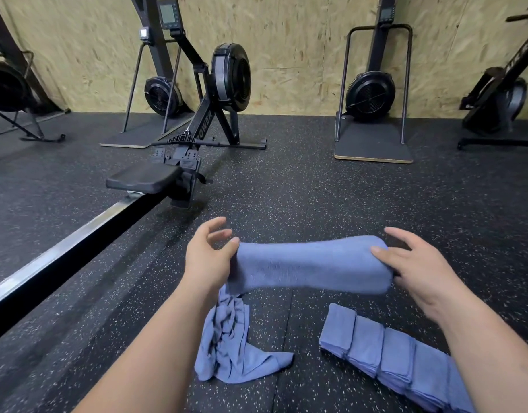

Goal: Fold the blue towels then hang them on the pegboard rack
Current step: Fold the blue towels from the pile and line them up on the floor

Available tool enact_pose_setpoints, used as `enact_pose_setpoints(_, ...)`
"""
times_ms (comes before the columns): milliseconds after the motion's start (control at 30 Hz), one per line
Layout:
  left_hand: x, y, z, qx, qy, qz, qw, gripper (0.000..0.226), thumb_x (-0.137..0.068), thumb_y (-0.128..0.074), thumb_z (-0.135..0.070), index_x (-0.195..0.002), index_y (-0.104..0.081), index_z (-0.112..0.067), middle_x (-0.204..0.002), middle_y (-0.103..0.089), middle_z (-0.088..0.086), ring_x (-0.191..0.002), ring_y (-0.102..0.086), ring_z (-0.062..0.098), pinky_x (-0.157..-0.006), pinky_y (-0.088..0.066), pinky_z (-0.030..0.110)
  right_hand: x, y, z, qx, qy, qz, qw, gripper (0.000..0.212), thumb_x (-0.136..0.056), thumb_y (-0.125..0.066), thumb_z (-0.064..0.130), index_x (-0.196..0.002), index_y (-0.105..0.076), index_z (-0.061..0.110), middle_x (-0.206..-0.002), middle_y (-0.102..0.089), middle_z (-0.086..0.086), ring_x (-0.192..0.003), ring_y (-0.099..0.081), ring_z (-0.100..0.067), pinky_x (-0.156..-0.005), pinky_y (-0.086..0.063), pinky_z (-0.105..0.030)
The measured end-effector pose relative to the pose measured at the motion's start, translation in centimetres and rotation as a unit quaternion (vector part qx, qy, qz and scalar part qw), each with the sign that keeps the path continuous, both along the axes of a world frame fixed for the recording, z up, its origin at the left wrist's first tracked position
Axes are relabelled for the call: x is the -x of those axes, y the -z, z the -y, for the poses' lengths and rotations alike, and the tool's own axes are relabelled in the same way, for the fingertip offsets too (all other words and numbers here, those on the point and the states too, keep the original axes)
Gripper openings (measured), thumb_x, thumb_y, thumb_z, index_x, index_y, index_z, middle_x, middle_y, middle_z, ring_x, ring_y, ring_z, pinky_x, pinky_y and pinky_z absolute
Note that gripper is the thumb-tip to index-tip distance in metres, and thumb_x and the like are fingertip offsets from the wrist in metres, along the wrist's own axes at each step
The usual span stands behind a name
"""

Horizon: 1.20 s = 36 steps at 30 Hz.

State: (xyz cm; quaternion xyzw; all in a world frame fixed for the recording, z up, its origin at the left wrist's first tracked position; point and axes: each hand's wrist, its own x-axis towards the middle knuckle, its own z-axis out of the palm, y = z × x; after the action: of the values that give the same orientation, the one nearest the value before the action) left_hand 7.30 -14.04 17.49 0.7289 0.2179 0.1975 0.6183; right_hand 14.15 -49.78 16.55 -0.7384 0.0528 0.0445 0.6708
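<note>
Folded towels (391, 353) sit closest, a neat overlapping row on the floor (316, 189) towards its near right edge. Left of them, a crumpled towel heap (227, 338) lies loose. Above both, up off the floor, a blue towel (310, 263) is stretched out level between two hands. Left grip (210, 254) has its end at the palm, one finger on the cloth, the others spread above, thumb hidden. Right grip (415, 263) is pinching the other end, thumb on top, fingers behind. Farther back, a rowing machine (197, 129) stands at the left, against the chipboard wall (286, 55).
</note>
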Motion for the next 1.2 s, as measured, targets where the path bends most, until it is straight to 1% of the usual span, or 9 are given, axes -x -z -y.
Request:
enact_pose_setpoints(200,0.2,-0.6,0.4,-0.050,-0.006,0.061,0.997,0.034,-0.098,-0.075,-0.018,-0.124,-0.067,-0.038,-0.102,-0.079,-0.018,-0.099,-0.069,0.008,-0.090,-0.051,0.035,0.9,-1.1,-1.2,0.025,0.053,0.148,0.987,0.048,-0.092,-0.080,0.008,-0.130,-0.070,0.035,-0.125,-0.074,0.017,-0.119,-0.065,0.005,-0.102,-0.046,-0.029)
enact_pose_setpoints(400,0.3,0.0,0.1,-0.085,0.153,-0.018,0.984,0.047,-0.084,-0.089,-0.013,-0.124,-0.074,-0.032,-0.110,-0.079,-0.011,-0.102,-0.073,0.009,-0.093,-0.057,0.030,0.7,-1.1,-0.3,0.000,-0.021,0.121,0.992,0.039,-0.092,-0.077,-0.002,-0.123,-0.074,0.021,-0.113,-0.081,0.005,-0.113,-0.074,-0.011,-0.097,-0.052,-0.030)
enact_pose_setpoints(567,0.6,0.1,0.2,-0.307,0.124,-0.047,0.942,0.046,-0.082,-0.082,-0.019,-0.123,-0.073,-0.037,-0.117,-0.067,-0.023,-0.106,-0.060,-0.001,-0.091,-0.043,0.009,0.6,-0.7,0.6,0.203,-0.069,0.138,0.967,0.058,-0.079,-0.086,-0.006,-0.119,-0.076,0.036,-0.109,-0.079,0.018,-0.096,-0.075,-0.003,-0.094,-0.059,-0.033)
enact_pose_setpoints(667,0.4,0.4,0.2,-0.370,0.118,-0.031,0.921,0.029,-0.088,-0.078,-0.020,-0.112,-0.075,-0.037,-0.109,-0.064,-0.020,-0.100,-0.059,0.003,-0.087,-0.044,0.019,0.9,-0.8,0.5,0.334,-0.047,0.199,0.920,0.048,-0.081,-0.086,0.008,-0.113,-0.077,0.042,-0.104,-0.073,0.023,-0.091,-0.064,0.009,-0.080,-0.044,-0.009)
enact_pose_setpoints(733,0.3,0.5,0.1,-0.408,0.112,-0.028,0.906,0.019,-0.091,-0.076,-0.023,-0.103,-0.074,-0.038,-0.102,-0.063,-0.020,-0.098,-0.056,0.009,-0.086,-0.044,0.028,1.0,-0.8,0.4,0.366,-0.057,0.210,0.905,0.040,-0.086,-0.082,0.012,-0.110,-0.077,0.043,-0.106,-0.068,0.021,-0.097,-0.061,0.006,-0.077,-0.040,-0.008)
enact_pose_setpoints(833,0.2,0.6,-0.4,-0.333,0.091,-0.036,0.938,0.006,-0.093,-0.074,-0.031,-0.096,-0.070,-0.034,-0.096,-0.069,-0.019,-0.096,-0.059,0.015,-0.081,-0.049,0.034,0.6,-0.4,0.7,0.353,-0.065,0.186,0.915,0.025,-0.092,-0.078,0.019,-0.101,-0.076,0.042,-0.101,-0.070,0.015,-0.097,-0.064,-0.011,-0.081,-0.048,-0.032)
enact_pose_setpoints(1000,0.3,-0.2,-0.5,-0.026,0.064,-0.014,0.998,0.016,-0.098,-0.075,-0.037,-0.095,-0.075,-0.022,-0.076,-0.069,-0.004,-0.070,-0.058,0.015,-0.056,-0.049,0.032,0.3,-0.4,0.6,0.011,-0.057,0.069,0.996,0.015,-0.103,-0.068,0.023,-0.114,-0.074,0.016,-0.109,-0.080,-0.005,-0.103,-0.073,-0.019,-0.094,-0.053,-0.040)
enact_pose_setpoints(1100,0.3,-0.2,-0.1,-0.006,0.027,-0.004,1.000,0.019,-0.095,-0.078,-0.040,-0.093,-0.077,-0.021,-0.074,-0.064,0.000,-0.064,-0.055,0.014,-0.046,-0.047,0.027,0.5,-0.6,-0.5,-0.032,-0.024,0.042,0.998,0.018,-0.102,-0.069,0.025,-0.113,-0.074,0.012,-0.105,-0.081,-0.009,-0.094,-0.074,-0.020,-0.085,-0.052,-0.038)
enact_pose_setpoints(1200,0.0,0.2,0.5,-0.114,-0.011,-0.018,0.993,0.020,-0.091,-0.080,-0.045,-0.090,-0.075,-0.026,-0.081,-0.075,-0.007,-0.072,-0.068,0.010,-0.060,-0.050,0.027,0.5,0.2,-1.3,0.038,0.026,0.057,0.997,0.013,-0.097,-0.077,0.028,-0.104,-0.077,0.017,-0.095,-0.082,0.001,-0.093,-0.077,-0.020,-0.088,-0.057,-0.039)
